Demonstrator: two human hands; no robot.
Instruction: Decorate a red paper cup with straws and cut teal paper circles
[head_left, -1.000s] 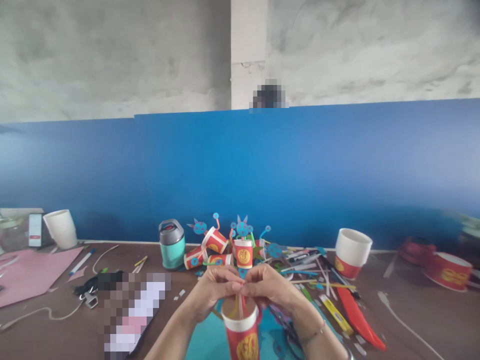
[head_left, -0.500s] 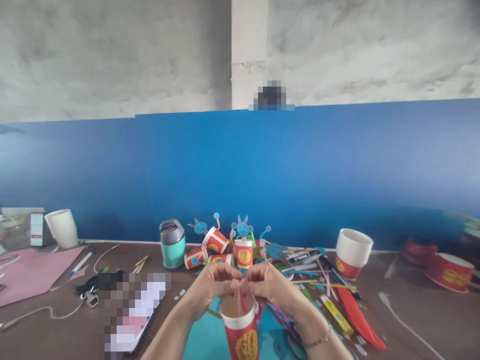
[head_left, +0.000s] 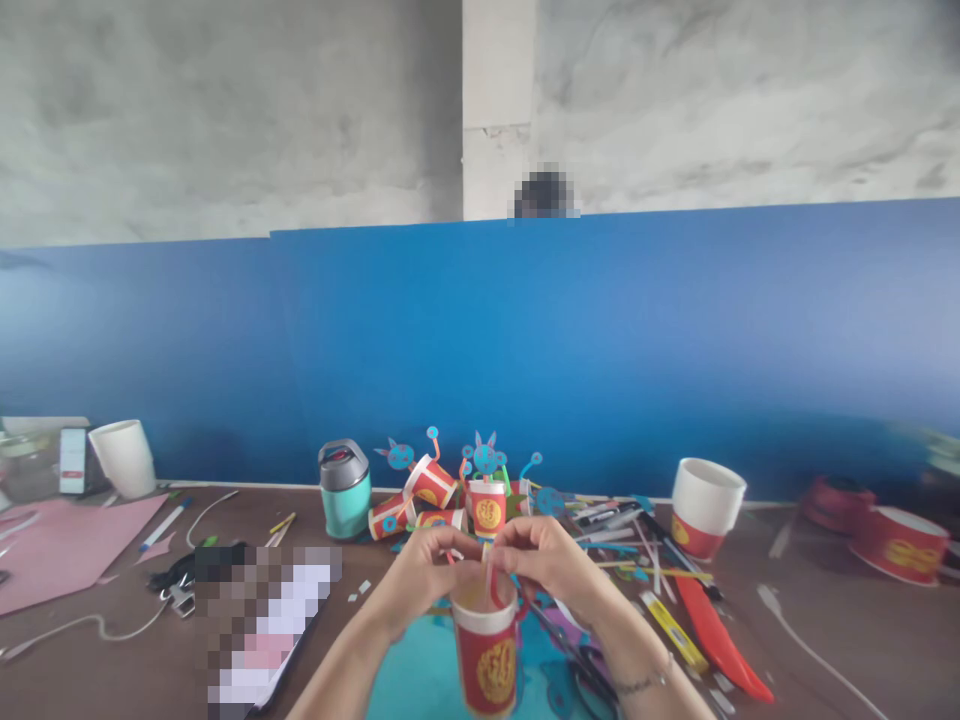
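Observation:
A red paper cup with a white rim and gold print stands upright at the bottom centre, straws rising from its mouth. My left hand is at the cup's left rim, fingers closed around a small piece of red straw. On the other side, my right hand pinches the top of a straw above the cup. Blue paper lies beneath. Behind my hands are several small red cups with blue paper figures.
A teal flask stands back left. Scissors, a yellow cutter, a red strip and a large white-and-red cup are at right. Pink paper lies far left. A person's head shows above the blue partition.
My hands have moved apart, the right one slightly up and right. The cup has shifted a little to the right and stands more upright.

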